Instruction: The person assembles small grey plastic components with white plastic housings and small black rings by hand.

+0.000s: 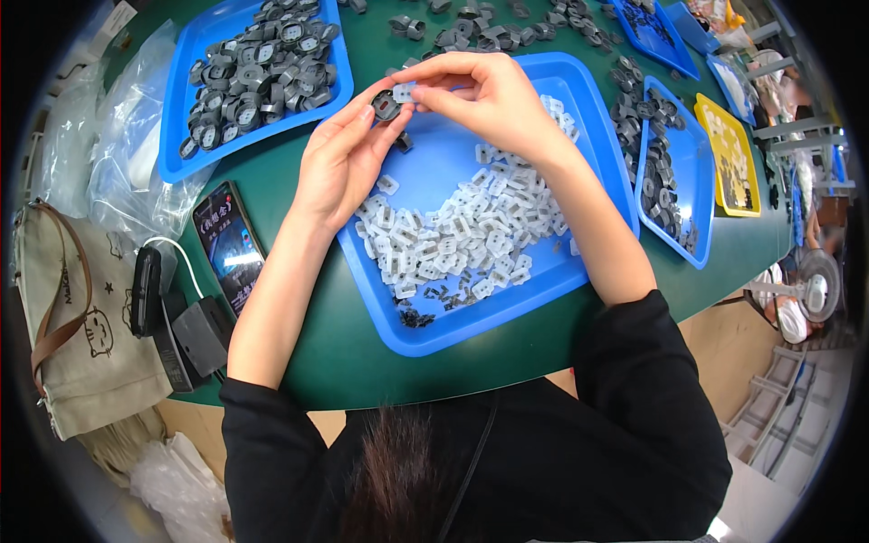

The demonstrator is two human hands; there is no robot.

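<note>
The left hand (342,156) is closed at the fingertips on a dark, rounded housing (386,107); detail on its face is too small to tell. The right hand (493,100) pinches a small, pale, translucent plate (404,93) just beside it. Both parts are held near the far-left corner of the blue tray (434,176), at the desk's (308,366) near edge.

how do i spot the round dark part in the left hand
On the green table, find the rectangular blue plastic tray heaped with whitish plastic pieces. Near its far-left corner, the left hand holds the round dark plastic part. Unlike the loose grey rounded plastic parts nearby, it is in hand, beside a pale plastic piece pinched by the right hand.
</note>
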